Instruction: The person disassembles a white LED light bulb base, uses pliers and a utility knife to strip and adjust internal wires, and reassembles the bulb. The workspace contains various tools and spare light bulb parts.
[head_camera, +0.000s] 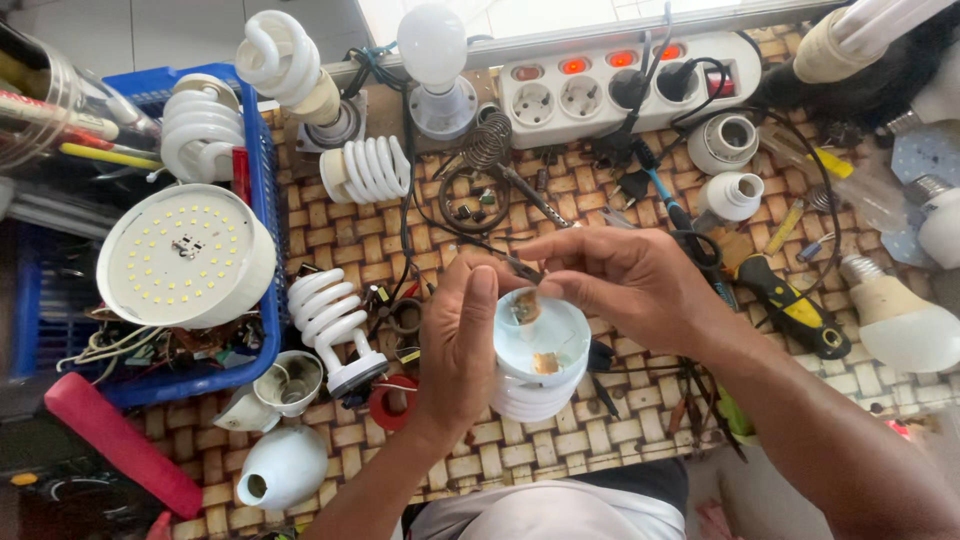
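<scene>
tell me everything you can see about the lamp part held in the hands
The spiral lamp is white, its coiled glass tubes pointing down and its round plastic base turned up toward the camera. Two small brownish patches show on the flat base face. The left hand grips its side, thumb upright; the right hand pinches a thin dark tool at its top edge, above the woven mat.

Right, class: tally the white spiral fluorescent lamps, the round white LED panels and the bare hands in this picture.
White spiral fluorescent lamps: 5
Round white LED panels: 1
Bare hands, left and right: 2
Total: 8
</scene>
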